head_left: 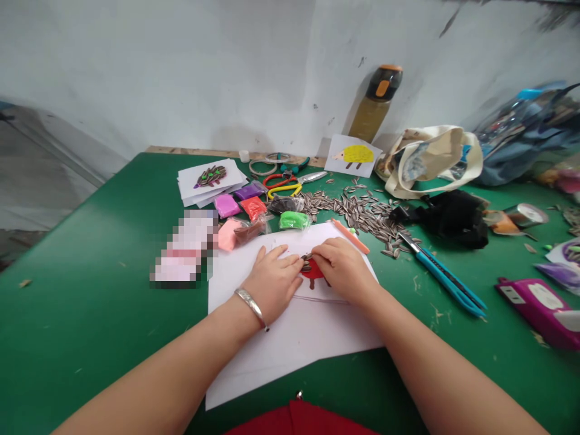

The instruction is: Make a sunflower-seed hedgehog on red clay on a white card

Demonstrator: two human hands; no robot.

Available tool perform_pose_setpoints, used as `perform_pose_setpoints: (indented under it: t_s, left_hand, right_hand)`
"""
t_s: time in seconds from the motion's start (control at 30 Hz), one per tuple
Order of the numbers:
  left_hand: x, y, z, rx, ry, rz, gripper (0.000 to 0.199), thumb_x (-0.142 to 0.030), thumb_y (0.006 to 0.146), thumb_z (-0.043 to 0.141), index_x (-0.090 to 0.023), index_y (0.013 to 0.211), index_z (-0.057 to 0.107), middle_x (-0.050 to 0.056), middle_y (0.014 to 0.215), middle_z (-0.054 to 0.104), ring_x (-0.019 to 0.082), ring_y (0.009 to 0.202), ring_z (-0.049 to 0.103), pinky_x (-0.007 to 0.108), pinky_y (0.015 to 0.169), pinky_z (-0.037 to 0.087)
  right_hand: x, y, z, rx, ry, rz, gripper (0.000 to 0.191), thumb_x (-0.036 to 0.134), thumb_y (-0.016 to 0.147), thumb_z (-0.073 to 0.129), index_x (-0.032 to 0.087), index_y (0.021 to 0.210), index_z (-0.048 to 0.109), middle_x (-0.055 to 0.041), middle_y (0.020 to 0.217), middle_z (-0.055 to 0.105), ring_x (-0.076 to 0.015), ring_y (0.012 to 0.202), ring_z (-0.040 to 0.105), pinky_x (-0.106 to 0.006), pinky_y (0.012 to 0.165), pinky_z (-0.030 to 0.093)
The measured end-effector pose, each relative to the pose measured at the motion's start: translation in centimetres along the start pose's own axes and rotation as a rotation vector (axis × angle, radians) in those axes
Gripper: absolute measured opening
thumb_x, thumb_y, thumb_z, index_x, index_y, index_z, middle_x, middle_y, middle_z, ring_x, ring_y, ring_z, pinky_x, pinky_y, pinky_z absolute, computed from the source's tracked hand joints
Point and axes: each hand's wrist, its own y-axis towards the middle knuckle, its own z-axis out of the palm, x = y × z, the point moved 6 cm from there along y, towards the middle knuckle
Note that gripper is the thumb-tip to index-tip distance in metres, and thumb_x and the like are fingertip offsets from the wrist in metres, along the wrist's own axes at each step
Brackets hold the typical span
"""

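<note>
White paper sheets (290,338) lie in front of me on the table. On the top one is a red clay animal shape (313,270) with brown legs, and a few striped sunflower seeds (306,263) sit at its left part. My left hand (270,281), with a silver bangle at the wrist, rests flat on the paper, its fingers stretched toward the shape. From the right, my right hand (342,269) pinches a sunflower seed at the shape's upper edge; its fingertips partly cover the red clay. An orange clay tool (351,235) lies just beyond this hand.
Loose sunflower seeds (362,211) spread behind the paper. Bagged clay (293,220), scissors (285,187), a pixelated phone-like object (185,248) and finished cards (212,178) lie left. A blue utility knife (448,281), black strap (453,217) and magenta box (539,311) lie right.
</note>
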Motion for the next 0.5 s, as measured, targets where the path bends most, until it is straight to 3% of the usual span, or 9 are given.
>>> perform_pose_setpoints:
  t_s: [0.17, 0.27, 0.37, 0.5]
  left_hand:
    - [-0.1, -0.1, -0.1, -0.036, -0.003, 0.019, 0.025, -0.023, 0.091, 0.046, -0.019, 0.111, 0.060, 0.008, 0.117, 0.065, 0.032, 0.122, 0.045, 0.056, 0.097, 0.035]
    - [0.0, -0.2, -0.1, -0.069, -0.023, 0.015, 0.026, -0.022, 0.091, 0.047, -0.019, 0.113, 0.059, 0.008, 0.118, 0.064, 0.031, 0.123, 0.045, 0.055, 0.098, 0.034]
    - [0.3, -0.3, -0.1, -0.063, -0.047, -0.001, 0.030, -0.022, 0.090, 0.048, -0.017, 0.118, 0.056, 0.009, 0.121, 0.063, 0.032, 0.124, 0.044, 0.056, 0.100, 0.033]
    - [0.7, -0.3, 0.0, -0.038, -0.082, -0.012, 0.030, -0.022, 0.090, 0.046, -0.016, 0.118, 0.056, 0.010, 0.120, 0.062, 0.032, 0.125, 0.042, 0.055, 0.102, 0.033]
  right_hand:
    - [0.0, 0.1, -0.1, -0.006, -0.005, -0.008, 0.024, 0.017, 0.090, 0.047, 0.018, 0.078, 0.068, -0.0050, 0.075, 0.062, -0.0173, 0.077, 0.055, -0.029, 0.073, 0.042]
    - [-1.0, 0.0, -1.9, -0.051, -0.038, 0.021, 0.025, 0.018, 0.089, 0.046, 0.019, 0.081, 0.069, -0.0054, 0.078, 0.064, -0.0182, 0.078, 0.057, -0.030, 0.076, 0.042]
    - [-3.6, -0.6, -5.0, -0.095, -0.124, 0.180, 0.023, 0.020, 0.086, 0.048, 0.021, 0.080, 0.070, -0.0052, 0.080, 0.065, -0.0186, 0.077, 0.057, -0.028, 0.068, 0.040]
    - [-7.3, -2.2, -7.6, 0.034, -0.257, 0.427, 0.023, 0.020, 0.083, 0.046, 0.021, 0.075, 0.068, -0.0049, 0.079, 0.066, -0.0182, 0.072, 0.057, -0.026, 0.060, 0.036]
